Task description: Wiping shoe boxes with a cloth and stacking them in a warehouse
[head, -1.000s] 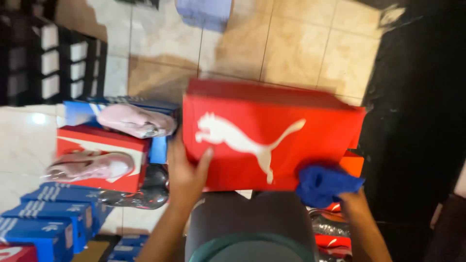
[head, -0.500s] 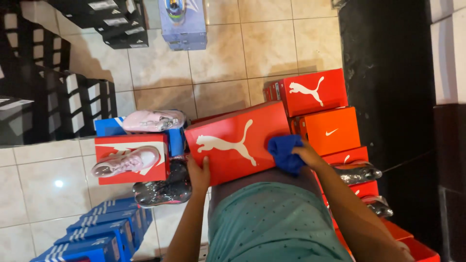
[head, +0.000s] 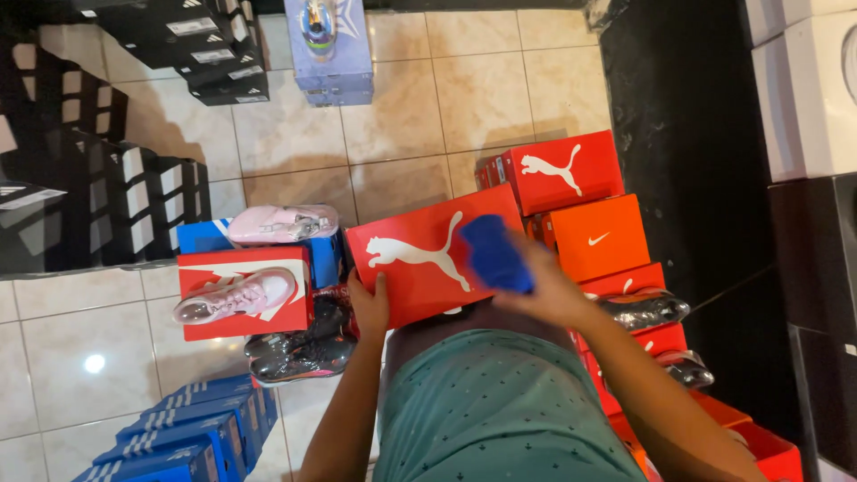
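A red shoebox (head: 428, 259) sits at the centre of the frame, held against the person's body above the green shirt (head: 495, 406). It is a long rectangular carton, bright red, with a white leaping-cat figure across its lid; it lies tilted, its right end higher than its left. The left hand (head: 369, 303) grips the box's lower left edge, fingers curled up onto the lid. The right hand (head: 544, 287) is closed around a blue cloth (head: 494, 252), bunched up and pressed onto the right part of the lid, covering that end of the white figure.

To the right of centre stand a second red box (head: 561, 171) with the same white figure and an orange box (head: 600, 236) just below it. At left of centre a pale pink shoe (head: 234, 296) lies on a red and white box (head: 295, 312), and another pink shoe (head: 284, 223) rests on a blue box (head: 201, 236) above it. Dark shoes (head: 299, 350) lie on the tiled floor (head: 402, 98) below them. Blue boxes (head: 192, 433) are stacked at lower left, black ones (head: 107, 192) at upper left.
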